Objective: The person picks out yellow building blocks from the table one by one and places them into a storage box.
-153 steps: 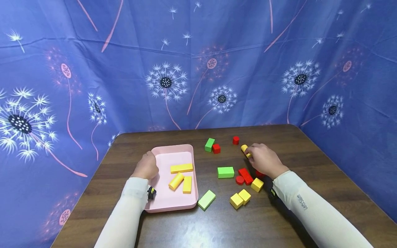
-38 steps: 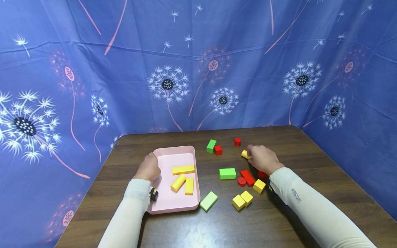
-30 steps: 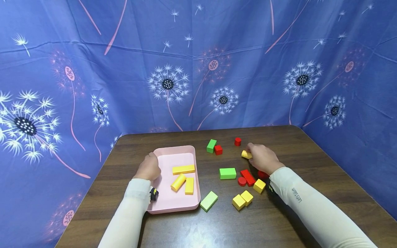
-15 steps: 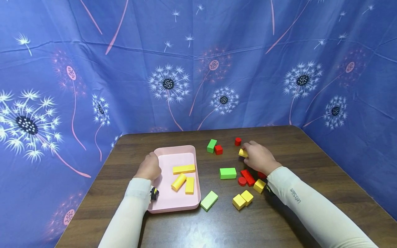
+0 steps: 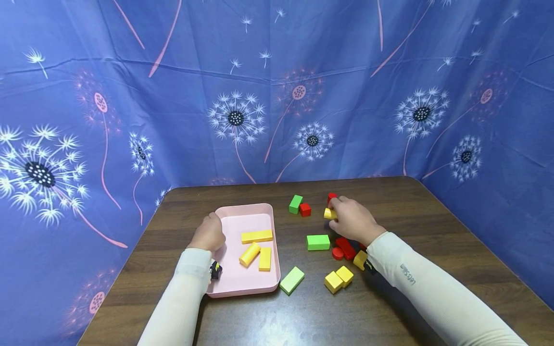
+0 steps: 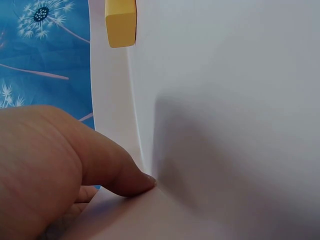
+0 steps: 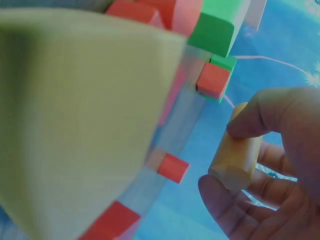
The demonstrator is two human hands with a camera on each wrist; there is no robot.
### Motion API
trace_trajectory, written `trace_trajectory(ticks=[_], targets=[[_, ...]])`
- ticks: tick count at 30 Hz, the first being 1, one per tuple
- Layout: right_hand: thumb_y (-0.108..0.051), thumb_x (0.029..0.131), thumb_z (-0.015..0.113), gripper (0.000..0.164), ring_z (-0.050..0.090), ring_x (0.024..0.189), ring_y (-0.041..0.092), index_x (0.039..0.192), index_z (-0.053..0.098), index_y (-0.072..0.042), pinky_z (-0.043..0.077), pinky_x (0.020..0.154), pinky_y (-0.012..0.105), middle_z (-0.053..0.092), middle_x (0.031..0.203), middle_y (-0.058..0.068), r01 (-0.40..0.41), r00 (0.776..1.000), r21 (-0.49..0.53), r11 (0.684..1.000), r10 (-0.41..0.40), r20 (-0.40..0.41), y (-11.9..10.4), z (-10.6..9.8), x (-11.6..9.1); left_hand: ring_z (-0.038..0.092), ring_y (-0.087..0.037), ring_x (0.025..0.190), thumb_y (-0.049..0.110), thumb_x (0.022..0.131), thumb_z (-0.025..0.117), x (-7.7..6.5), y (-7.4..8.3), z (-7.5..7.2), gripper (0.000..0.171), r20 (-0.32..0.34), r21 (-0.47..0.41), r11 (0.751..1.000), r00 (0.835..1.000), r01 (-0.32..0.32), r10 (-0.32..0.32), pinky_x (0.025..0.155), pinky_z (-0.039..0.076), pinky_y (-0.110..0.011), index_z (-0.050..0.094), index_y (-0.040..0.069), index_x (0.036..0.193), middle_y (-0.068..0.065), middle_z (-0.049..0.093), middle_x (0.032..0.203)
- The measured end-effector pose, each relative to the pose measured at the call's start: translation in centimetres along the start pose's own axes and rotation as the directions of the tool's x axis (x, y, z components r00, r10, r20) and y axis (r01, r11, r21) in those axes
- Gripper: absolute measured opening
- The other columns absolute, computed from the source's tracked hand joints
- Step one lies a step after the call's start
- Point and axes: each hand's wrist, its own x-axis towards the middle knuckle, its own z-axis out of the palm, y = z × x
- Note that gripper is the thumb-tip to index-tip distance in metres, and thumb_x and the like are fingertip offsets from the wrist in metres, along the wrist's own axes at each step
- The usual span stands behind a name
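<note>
My left hand [image 5: 208,232] grips the left side of the pink tray [image 5: 242,291]. In the left wrist view its thumb [image 6: 117,167] presses inside the wall while fingers show outside. Inside the tray lie a long yellow block [image 5: 257,236], a yellow cylinder [image 5: 249,254] and a shorter yellow block [image 5: 265,259]. Over the table right of the tray, my right hand [image 5: 356,220] pinches a second yellow cylinder [image 7: 235,155] between thumb and fingers. Just behind that hand a red cylinder [image 5: 331,196] is partly covered.
Green blocks [image 5: 318,242] lie right of the tray, one close to its near corner. A red cube [image 5: 305,209] touches a green block at the back. A red block [image 5: 345,248], red disc [image 5: 337,253] and yellow cubes [image 5: 333,282] sit nearer me. A blue curtain [image 5: 277,96] hangs behind.
My right hand has raised the yellow cylinder off the table and carried it left, now overlapping the red cylinder. The left hand has stayed on the tray.
</note>
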Motion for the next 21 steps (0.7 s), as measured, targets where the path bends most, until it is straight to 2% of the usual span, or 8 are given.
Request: trace_trajectory(ticks=[5,14,21], targets=[[-0.021,0.075,0.069,0.032,0.049,0.068,0.017,0.102,0.057,-0.010,0.050,0.061,0.036,0.055,0.085,0.002,0.010,1.000,0.009,1.000,-0.010,0.005,-0.8,-0.3,0.2,0.055,-0.033,0.083,0.004,0.081,0.061,-0.1,0.0,-0.1,0.054,0.005,-0.002,1.000,1.000,0.004,-0.004,0.083,0.051,-0.051,0.032,-0.018,0.120,-0.029,0.049,0.103],[-0.024,0.073,0.064,0.027,0.045,0.062,0.015,0.095,0.052,-0.014,0.042,0.050,0.032,0.049,0.071,-0.004,0.039,0.999,0.007,0.999,-0.040,0.014,-2.6,-0.4,0.7,0.055,-0.032,0.083,0.004,0.081,0.061,-0.1,0.1,-0.3,0.053,0.007,0.005,1.000,1.000,0.009,-0.009,0.083,0.052,-0.050,0.033,-0.018,0.120,-0.028,0.049,0.103],[-0.025,0.073,0.063,0.027,0.045,0.060,0.013,0.095,0.052,-0.016,0.041,0.046,0.030,0.048,0.073,-0.006,0.058,0.998,0.025,0.998,-0.058,-0.003,-3.7,-0.3,0.7,0.055,-0.033,0.085,0.004,0.082,0.060,-0.1,0.3,-0.4,0.053,0.017,0.005,1.000,1.000,0.014,-0.014,0.084,0.051,-0.051,0.033,-0.018,0.121,-0.029,0.049,0.104]])
